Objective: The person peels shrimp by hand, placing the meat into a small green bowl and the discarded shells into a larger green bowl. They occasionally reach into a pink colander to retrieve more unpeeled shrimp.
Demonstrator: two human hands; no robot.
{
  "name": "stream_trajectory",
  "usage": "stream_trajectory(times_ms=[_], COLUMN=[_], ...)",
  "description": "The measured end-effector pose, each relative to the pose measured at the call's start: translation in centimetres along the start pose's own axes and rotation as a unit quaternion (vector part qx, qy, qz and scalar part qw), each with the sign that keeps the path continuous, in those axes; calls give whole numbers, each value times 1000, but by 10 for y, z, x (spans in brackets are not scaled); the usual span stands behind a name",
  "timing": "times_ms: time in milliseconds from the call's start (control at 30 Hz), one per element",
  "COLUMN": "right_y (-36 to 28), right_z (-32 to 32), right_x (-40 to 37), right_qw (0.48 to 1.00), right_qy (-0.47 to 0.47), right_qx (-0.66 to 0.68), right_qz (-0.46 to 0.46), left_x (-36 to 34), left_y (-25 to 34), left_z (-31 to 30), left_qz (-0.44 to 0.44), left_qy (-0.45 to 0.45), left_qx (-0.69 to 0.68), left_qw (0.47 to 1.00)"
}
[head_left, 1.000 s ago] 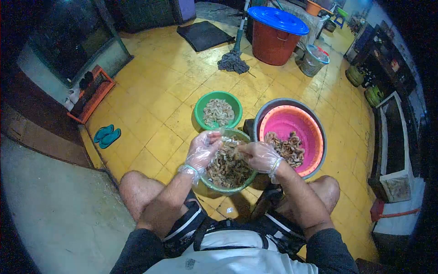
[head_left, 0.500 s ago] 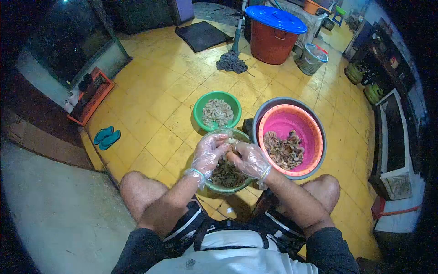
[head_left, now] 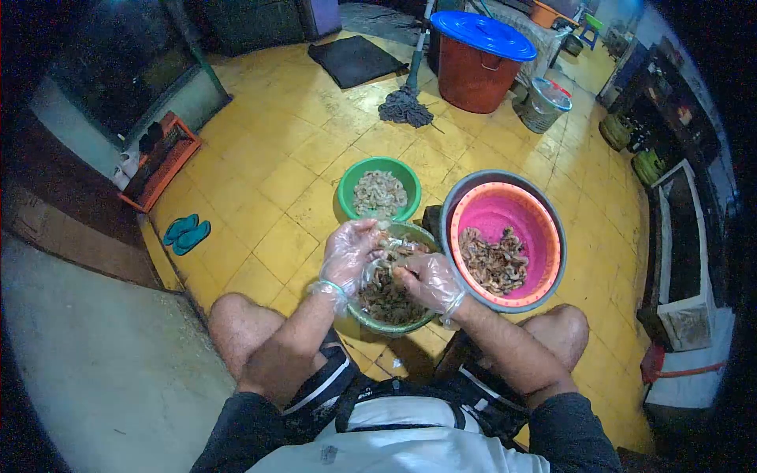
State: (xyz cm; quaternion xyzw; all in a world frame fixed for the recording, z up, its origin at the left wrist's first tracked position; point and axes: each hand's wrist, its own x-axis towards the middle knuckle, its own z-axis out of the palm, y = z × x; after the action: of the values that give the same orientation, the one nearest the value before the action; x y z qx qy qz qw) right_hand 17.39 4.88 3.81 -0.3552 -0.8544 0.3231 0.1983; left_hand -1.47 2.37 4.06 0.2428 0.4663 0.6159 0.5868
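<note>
My left hand (head_left: 347, 254), in a clear plastic glove, pinches a pale shrimp (head_left: 383, 225) at its fingertips, above the far left rim of a green basin. In a matching glove, my right hand (head_left: 432, 282) is over the right side of that basin with its fingers curled together; what they hold, if anything, is too small to make out. Dark shells and heads (head_left: 388, 303) fill the green basin (head_left: 377, 325) between my knees. Just beyond stands a smaller green bowl (head_left: 344, 197) of pale peeled shrimp (head_left: 379, 193).
To the right, a pink colander with an orange rim (head_left: 505, 191) sits in a grey tub (head_left: 544, 303) and holds unpeeled shrimp (head_left: 495, 260). Farther off are a mop (head_left: 405, 107), a lidded red bin (head_left: 473, 75) and a metal bucket (head_left: 542, 109). Teal flip-flops (head_left: 188, 233) lie at left.
My hands were together over the basin and have come apart. The left has moved left with the shrimp, while the right stays over the basin's right side. The camera view has shifted slightly.
</note>
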Motion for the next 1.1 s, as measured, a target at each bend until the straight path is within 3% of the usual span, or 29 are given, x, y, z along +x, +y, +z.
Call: stream_trajectory(times_ms=[67,100,267,367,433,467,533,600,667,800,1100], right_y=[14,19,3,-7,-12,-11,-4,-1,-1,-4,1], right_z=[5,2,-23,-25,-21,-18,-10,-8,-8,-4,-8], right_x=[4,4,2,3,2,1,-2,-1,-2,-5,-2], right_qw=[998,1000,997,995,993,993,981,978,968,965,980], right_qy=[49,2,9,38,118,119,148,150,127,158,127], right_qx=[-17,-29,-45,-41,-8,-9,-115,-132,-196,-181,-141], right_qz=[-43,-11,56,85,-9,-8,-48,-66,-93,-108,-62], left_x=[0,0,-9,-7,-7,-8,-11,-10,-11,-20,-26], left_y=[-3,-5,2,-7,-16,-20,-25,-32,-35,-26,-16], left_z=[1,0,6,2,2,4,6,5,4,11,17], left_qz=[24,24,35,40,25,11,-3,76,86,126,112], left_qy=[-6,-6,19,-17,-42,-65,-74,-78,-82,-79,-84], left_qx=[81,80,307,360,316,271,250,285,306,380,385], left_qw=[996,996,951,932,947,960,966,952,945,913,912])
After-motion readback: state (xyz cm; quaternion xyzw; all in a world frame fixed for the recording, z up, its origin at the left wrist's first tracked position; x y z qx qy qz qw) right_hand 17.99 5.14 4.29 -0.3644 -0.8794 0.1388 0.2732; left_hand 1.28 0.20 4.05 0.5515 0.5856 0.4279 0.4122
